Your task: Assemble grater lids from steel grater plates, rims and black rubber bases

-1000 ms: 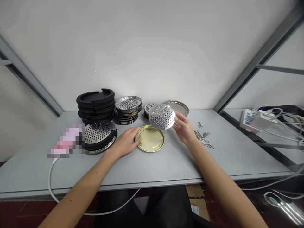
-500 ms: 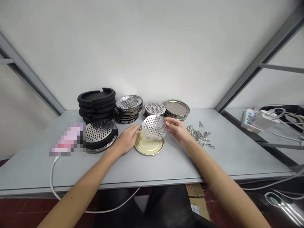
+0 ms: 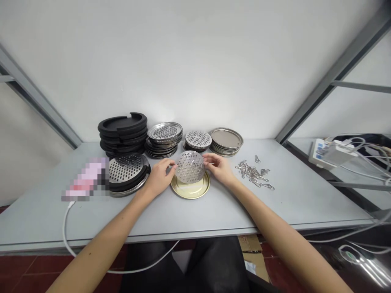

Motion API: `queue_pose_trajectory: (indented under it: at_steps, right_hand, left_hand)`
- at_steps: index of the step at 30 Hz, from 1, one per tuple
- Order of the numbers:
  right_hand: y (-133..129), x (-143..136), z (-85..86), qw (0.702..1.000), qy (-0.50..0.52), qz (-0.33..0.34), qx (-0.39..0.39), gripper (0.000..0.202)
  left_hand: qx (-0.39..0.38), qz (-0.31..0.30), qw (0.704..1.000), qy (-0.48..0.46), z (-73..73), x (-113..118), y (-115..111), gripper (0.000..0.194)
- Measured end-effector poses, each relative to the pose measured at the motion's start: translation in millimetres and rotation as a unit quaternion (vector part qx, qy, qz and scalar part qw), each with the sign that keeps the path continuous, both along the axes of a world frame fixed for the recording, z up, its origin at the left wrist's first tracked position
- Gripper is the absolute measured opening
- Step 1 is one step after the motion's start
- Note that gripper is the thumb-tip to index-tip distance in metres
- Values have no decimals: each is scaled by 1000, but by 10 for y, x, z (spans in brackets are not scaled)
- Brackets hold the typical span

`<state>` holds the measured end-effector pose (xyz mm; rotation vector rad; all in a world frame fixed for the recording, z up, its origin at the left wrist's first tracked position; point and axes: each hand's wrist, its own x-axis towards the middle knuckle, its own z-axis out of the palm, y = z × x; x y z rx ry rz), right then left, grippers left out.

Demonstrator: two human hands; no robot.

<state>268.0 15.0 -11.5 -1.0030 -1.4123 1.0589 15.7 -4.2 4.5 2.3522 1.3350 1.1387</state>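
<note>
One grater disc tilts over the gold lid on the table; I cannot tell if its lower edge touches. My right hand pinches the disc's right edge between thumb and fingers. My left hand is at its left edge, but whether those fingers grip I cannot tell. Metal clips lie scattered to my right.

Gold lid partly hidden behind perforated disc.
</note>
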Motion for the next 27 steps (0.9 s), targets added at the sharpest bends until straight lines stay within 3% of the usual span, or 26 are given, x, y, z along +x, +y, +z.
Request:
queue_pose_trajectory:
  at_steps: [6, 12, 27]
  right_hand:
    - [71, -24, -97, 993, -107, -20, 54, 28]
    - [90, -86, -72, 985, -155, -19, 75, 30]
    - [137, -51, -178, 972, -217, 9, 89, 28]
  left_hand:
    - [17, 23, 1000, 11, -44, -21, 23, 17]
    - [34, 50, 998, -2, -78, -28, 62, 17]
    - [-18, 73, 996, 41, -149, -8, 107, 20]
